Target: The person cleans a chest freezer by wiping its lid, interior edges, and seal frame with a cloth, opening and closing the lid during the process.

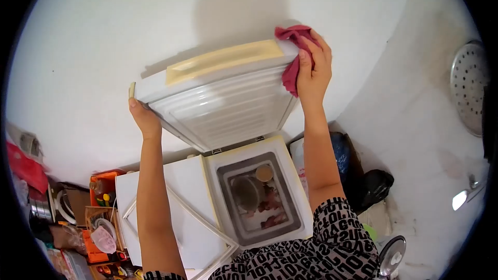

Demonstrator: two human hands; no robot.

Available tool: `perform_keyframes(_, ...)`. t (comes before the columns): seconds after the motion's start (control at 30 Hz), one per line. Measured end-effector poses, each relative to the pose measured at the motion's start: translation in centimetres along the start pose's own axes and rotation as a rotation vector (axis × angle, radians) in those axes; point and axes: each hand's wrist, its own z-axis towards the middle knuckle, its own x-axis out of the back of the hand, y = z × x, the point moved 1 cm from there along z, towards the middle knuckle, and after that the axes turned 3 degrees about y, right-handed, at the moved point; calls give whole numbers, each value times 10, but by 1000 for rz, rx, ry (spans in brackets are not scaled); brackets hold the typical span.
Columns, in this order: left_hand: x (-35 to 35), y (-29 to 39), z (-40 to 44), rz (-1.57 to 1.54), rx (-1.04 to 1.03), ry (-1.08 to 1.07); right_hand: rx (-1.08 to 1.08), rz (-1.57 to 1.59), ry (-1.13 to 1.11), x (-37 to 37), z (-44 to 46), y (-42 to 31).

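A chest freezer's lid [223, 106] stands raised, with a yellowed handle strip [225, 61] along its upper edge. My left hand [144, 119] grips the lid's left corner, its thumb upward by a small pale piece at the edge. A dark pink cloth [291, 75] is in my right hand [315, 70], pressed around the lid's right corner with the fingers bent over it. Below, the freezer's open compartment [224, 228] holds a round greyish container, a small tan round item and reddish packages. My hands hide parts of both corners.
Left of the opening is the freezer's closed white lid [192, 192], with a loose white gasket strip [194, 210] lying across it. Orange baskets [98, 251] of odds and ends stand at left. Black bags [376, 186] sit at right. A perforated metal disc [469, 88] hangs on the right wall.
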Motion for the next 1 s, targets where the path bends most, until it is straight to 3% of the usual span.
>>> perform_keyframes(0.07, 0, -5, 0, -13, -46, -10, -2, 8, -81, 14, 7, -5)
perform_keyframes(0.13, 0, -6, 0, -22, -83, -19, 17, 106, -319, 27, 15, -4)
perform_keyframes(0.2, -1, -2, -2, 143, -183, -37, 8, 117, -355, 32, 23, -4)
perform_keyframes(0.4, -7, 4, 1, 78, -194, -94, -37, 33, -267, 21, 27, -6)
perform_keyframes(0.53, -2, -6, 4, 43, -197, -83, -18, 70, -444, 31, 44, 5)
perform_keyframes(0.57, 2, -8, 6, 164, -219, -78, -24, 124, -491, 32, 47, 7)
perform_keyframes(0.63, 0, -3, 3, 284, -237, -75, -38, 67, -457, 25, 41, -2)
perform_keyframes(0.7, -9, 5, 0, 92, -198, -78, -54, 8, -409, 29, 41, -6)
perform_keyframes(0.87, -9, 3, 1, 38, -198, -60, -76, 138, -514, 33, 47, 4)
perform_keyframes(1.0, -9, 5, 2, 136, -228, -69, 17, 29, -333, 21, 31, 1)
